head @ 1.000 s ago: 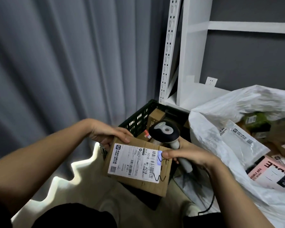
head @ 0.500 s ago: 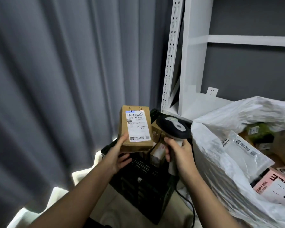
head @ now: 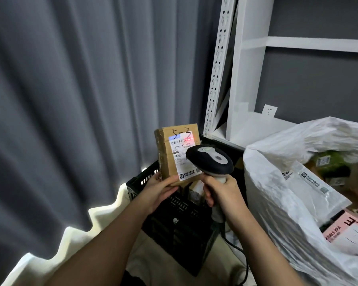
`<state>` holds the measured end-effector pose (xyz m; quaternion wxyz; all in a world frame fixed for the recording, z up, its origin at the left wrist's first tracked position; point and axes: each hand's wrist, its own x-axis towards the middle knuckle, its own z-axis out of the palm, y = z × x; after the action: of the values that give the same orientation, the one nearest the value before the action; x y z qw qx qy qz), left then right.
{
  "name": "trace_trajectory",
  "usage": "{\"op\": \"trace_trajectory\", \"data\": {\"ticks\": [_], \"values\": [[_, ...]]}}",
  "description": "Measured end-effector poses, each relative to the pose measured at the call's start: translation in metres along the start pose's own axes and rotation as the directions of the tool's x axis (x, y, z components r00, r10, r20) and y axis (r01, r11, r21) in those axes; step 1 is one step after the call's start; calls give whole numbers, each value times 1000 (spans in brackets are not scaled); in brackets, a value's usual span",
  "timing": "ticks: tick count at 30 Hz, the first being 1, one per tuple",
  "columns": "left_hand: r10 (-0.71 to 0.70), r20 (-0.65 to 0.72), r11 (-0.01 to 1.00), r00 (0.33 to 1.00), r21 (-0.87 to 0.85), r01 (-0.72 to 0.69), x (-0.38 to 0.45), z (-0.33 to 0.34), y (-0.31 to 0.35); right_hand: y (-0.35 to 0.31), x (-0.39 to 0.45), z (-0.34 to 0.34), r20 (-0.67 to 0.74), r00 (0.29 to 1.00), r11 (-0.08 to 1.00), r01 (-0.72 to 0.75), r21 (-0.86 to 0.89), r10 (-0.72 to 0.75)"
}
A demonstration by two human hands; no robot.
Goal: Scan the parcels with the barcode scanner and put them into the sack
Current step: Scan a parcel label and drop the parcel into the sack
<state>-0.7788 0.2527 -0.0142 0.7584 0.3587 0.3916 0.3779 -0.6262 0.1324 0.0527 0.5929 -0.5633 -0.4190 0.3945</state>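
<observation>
The left hand (head: 156, 189) holds a cardboard parcel (head: 178, 154). The right hand (head: 222, 193) grips the barcode scanner (head: 210, 159). A grey curtain (head: 81, 89) hangs left of the hands, white shelves (head: 248, 79) behind.

The pale floor (head: 157, 256) carries everything here. A black slotted plastic crate (head: 174, 221) stands on it against the foot of the grey curtain (head: 70, 120), with cardboard boxes inside showing above its rim. Just beside the crate, toward the right edge of the floor, a large white sack (head: 281, 203) sits open and bulging, with parcels in its mouth: a white mailer bag, a pink box, a green packet and brown cartons. A dark cable (head: 243, 263) trails down to the floor between crate and sack. Behind both stands a white metal shelf unit (head: 242, 100), its lowest shelf board just behind the crate's far rim.
</observation>
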Motion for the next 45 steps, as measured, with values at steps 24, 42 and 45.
{"op": "trace_trajectory", "data": {"ticks": [24,42,45], "values": [[5,0,1000,1000,-7,-5,8,-2,-5,-6,-9,0,-35,999,996,-18,-87,15],[91,-158,995,983,41,-86,-6,19,5,-15,-22,-15,-67,997,999,-36,-1,35],[303,-225,944,926,201,-260,-23,45,17,-30,-31,-34,-131,991,999,14,41,-9]]}}
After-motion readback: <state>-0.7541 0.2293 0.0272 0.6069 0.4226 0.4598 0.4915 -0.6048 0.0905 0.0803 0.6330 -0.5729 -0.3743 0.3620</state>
